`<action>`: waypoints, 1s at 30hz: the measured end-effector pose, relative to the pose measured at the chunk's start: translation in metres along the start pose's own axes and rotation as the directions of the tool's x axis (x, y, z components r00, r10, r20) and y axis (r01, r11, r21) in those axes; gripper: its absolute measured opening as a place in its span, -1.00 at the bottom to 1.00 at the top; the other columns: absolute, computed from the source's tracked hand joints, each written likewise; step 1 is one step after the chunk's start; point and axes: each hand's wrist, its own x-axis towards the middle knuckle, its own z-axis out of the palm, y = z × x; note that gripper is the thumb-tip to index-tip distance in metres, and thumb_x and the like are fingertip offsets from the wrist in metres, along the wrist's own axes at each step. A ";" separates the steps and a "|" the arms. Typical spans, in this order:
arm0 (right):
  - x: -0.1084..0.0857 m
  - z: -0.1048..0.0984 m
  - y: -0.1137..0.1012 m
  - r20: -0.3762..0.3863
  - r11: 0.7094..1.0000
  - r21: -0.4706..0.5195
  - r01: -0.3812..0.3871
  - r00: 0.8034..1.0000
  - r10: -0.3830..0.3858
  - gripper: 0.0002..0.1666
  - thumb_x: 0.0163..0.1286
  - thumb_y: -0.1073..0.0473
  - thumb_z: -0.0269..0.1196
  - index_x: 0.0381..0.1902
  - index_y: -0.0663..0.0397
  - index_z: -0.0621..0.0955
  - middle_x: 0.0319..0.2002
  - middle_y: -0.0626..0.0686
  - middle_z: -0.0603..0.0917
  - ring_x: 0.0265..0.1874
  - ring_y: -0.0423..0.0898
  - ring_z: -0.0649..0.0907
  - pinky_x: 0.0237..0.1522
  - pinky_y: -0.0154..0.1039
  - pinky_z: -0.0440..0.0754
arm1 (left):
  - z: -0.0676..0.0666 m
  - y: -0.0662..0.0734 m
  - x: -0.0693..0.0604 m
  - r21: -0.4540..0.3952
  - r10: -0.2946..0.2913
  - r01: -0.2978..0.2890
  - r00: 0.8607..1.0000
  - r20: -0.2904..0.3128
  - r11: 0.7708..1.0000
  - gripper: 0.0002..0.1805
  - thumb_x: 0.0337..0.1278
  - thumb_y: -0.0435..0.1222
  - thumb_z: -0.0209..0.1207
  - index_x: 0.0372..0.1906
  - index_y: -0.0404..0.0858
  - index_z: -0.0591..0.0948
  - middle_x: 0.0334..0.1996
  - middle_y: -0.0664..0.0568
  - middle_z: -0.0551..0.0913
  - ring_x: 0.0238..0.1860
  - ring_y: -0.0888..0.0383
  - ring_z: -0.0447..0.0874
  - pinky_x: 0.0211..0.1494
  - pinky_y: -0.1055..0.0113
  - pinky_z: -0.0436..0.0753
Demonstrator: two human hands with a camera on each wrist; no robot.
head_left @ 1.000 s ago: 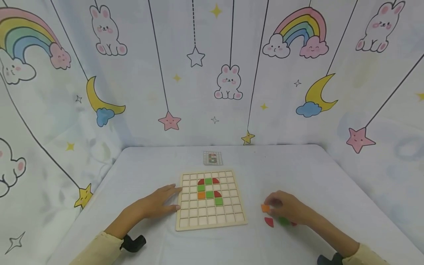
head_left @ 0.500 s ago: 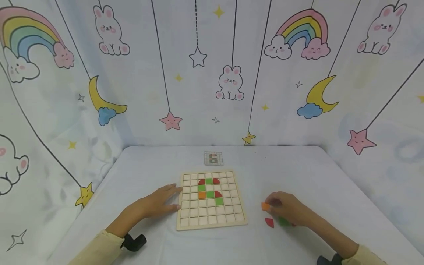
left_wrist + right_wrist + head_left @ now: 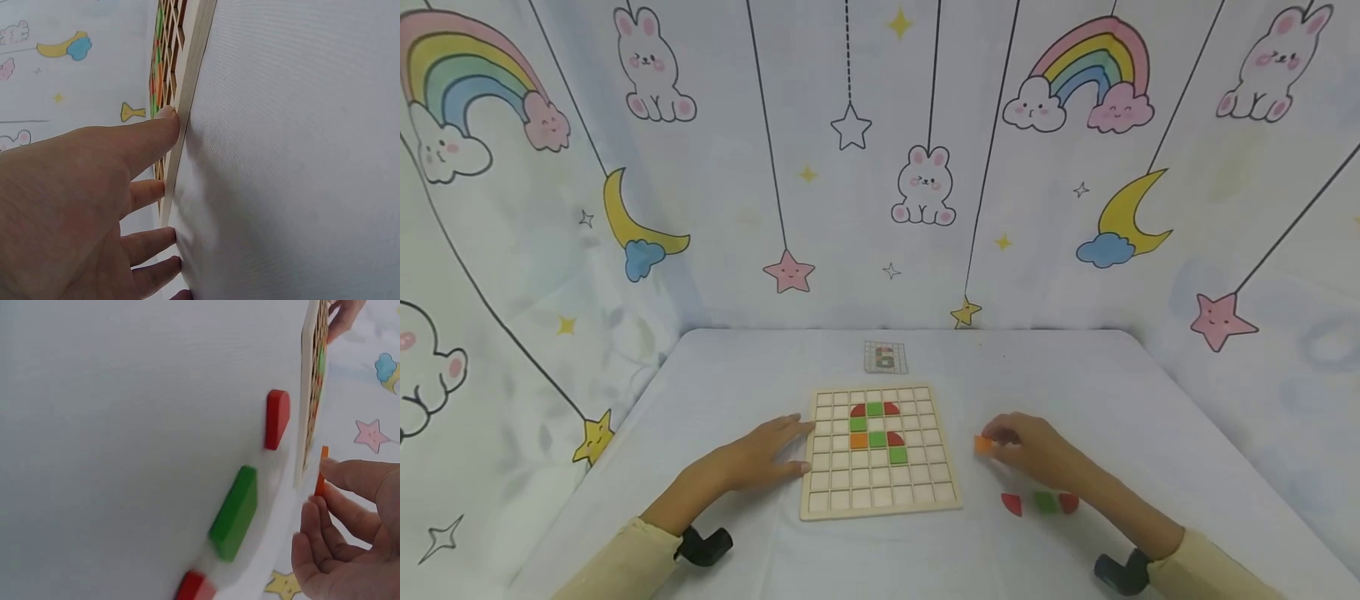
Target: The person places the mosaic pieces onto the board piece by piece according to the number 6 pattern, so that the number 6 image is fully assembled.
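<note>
Thumb and forefinger of the right hand (image 3: 1037,450) pinch an orange square (image 3: 982,445), a neat grip, the other fingers bent! It's a bright, plain little tile, flat-faced with straight sides, and it sits just off the right side of the wooden board (image 3: 841,502), near but apart. Over on the board's other side, the left hand (image 3: 756,458) has its thumb and fingers set wide, tips touching the left edge. On the board, pale wood in a grid, 8 tiles (image 3: 877,439): 4 green, 3 red, 1 orange! Below the right hand in the head view, a red piece (image 3: 1012,504), then a green piece (image 3: 1046,502), then another red piece (image 3: 1069,503), in a row on the white cloth (image 3: 715,367). Up beyond the board, a small card (image 3: 885,357) bearing a figure like a 6. Now the right wrist view, and what the head view misses: the orange square nearly edge-on, a thin strip, and the loose pieces showing thick sides! The left wrist view adds the board's rim in profile, thumb tip against it, while only the head view lays out the full pattern
</note>
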 end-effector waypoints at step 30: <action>0.066 0.095 -0.122 0.107 0.931 -0.208 0.300 0.953 -0.283 -0.74 0.43 0.17 0.43 0.03 0.07 0.74 -0.04 -0.06 0.70 -0.04 -0.15 0.63 0.16 -0.19 0.71 | -0.001 0.003 -0.001 -0.023 -0.027 0.027 1.000 0.009 0.999 -0.20 0.45 0.09 0.25 0.62 -0.15 0.33 0.63 -0.33 0.19 0.63 -0.34 0.14 0.60 -0.31 0.25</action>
